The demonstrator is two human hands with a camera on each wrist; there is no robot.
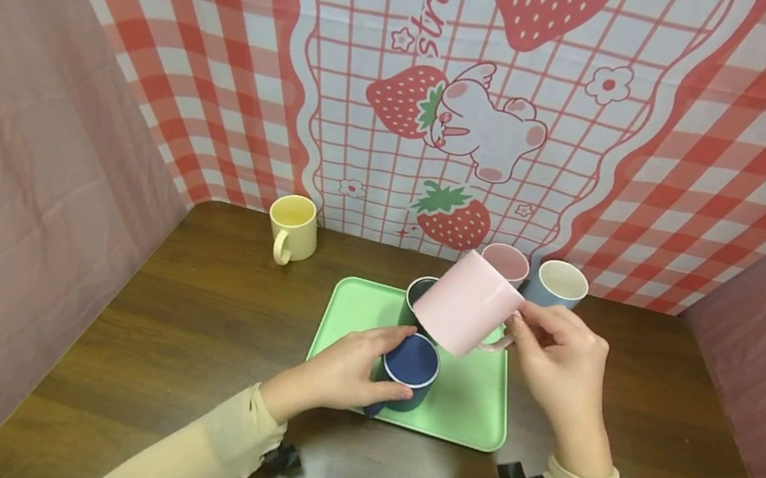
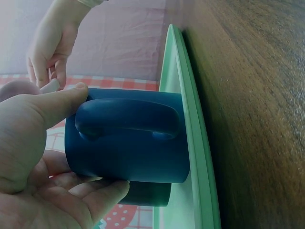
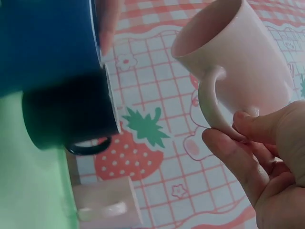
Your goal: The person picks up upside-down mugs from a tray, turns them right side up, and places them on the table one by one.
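Observation:
My left hand (image 1: 350,365) grips a navy blue mug (image 1: 411,366), thumb and fingers on opposite sides of its wall. The mug stands upright on a light green tray (image 1: 469,406), its handle (image 2: 126,117) facing the left wrist camera. My right hand (image 1: 563,362) pinches the handle of a pale pink mug (image 1: 469,304) between thumb and fingers. That mug is tilted in the air above the tray; its pink inside shows in the right wrist view. A very dark mug (image 3: 71,107) stands on the tray just behind the navy one, partly covered by the pink mug in the head view.
Behind the tray, near the checked cloth backdrop (image 1: 368,144), stand another pink mug (image 1: 505,263) and a light blue mug (image 1: 558,284) with a white inside. A yellow mug (image 1: 293,229) is at the back left. Brown wooden tabletop (image 1: 183,341) surrounds the tray.

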